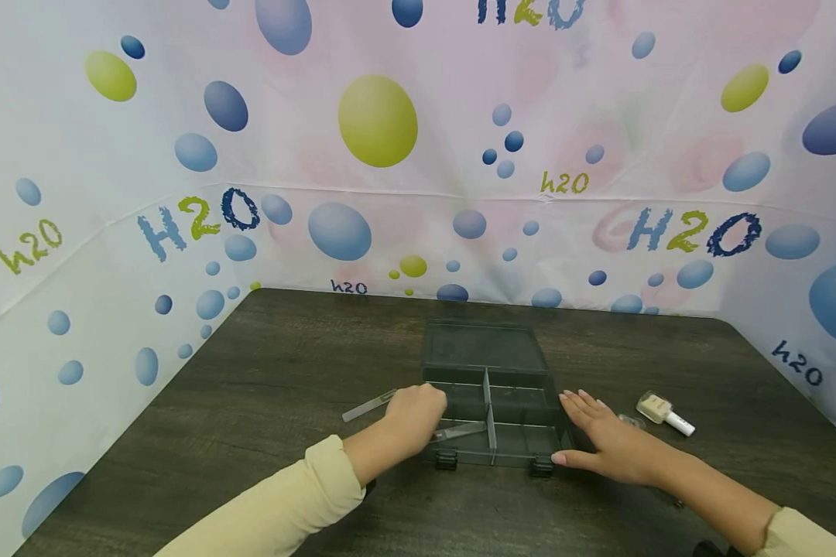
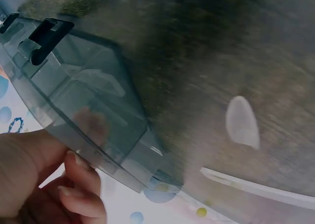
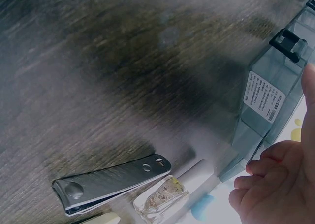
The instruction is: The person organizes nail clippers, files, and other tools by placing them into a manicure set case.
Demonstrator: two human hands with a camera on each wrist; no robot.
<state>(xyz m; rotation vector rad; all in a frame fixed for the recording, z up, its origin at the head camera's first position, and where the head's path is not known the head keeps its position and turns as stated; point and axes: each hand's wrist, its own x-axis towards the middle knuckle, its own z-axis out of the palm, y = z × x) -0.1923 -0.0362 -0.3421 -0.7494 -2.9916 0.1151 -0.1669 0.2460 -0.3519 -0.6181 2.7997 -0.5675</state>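
A dark see-through divider box (image 1: 493, 442) stands on the table with its lid (image 1: 484, 346) folded back. My left hand (image 1: 416, 418) reaches over its left rim, with a fingertip blurred behind the wall in the left wrist view. I cannot tell whether those fingers hold anything. A slim clear piece (image 1: 460, 432) lies in the front left compartment. My right hand (image 1: 609, 441) rests along the box's right side, fingers extended and thumb by the front corner. Near it are a nail clipper (image 3: 110, 184) and a small clear bottle (image 3: 167, 197) with glittery contents.
On the right lies a cream nail polish bottle (image 1: 655, 408) with a white cap. Another slim pale strip (image 1: 368, 406) is left of the box. Two black latches (image 1: 447, 461) stick out at its front. A printed backdrop (image 1: 418, 232) rises behind the dark wooden table (image 1: 286, 371).
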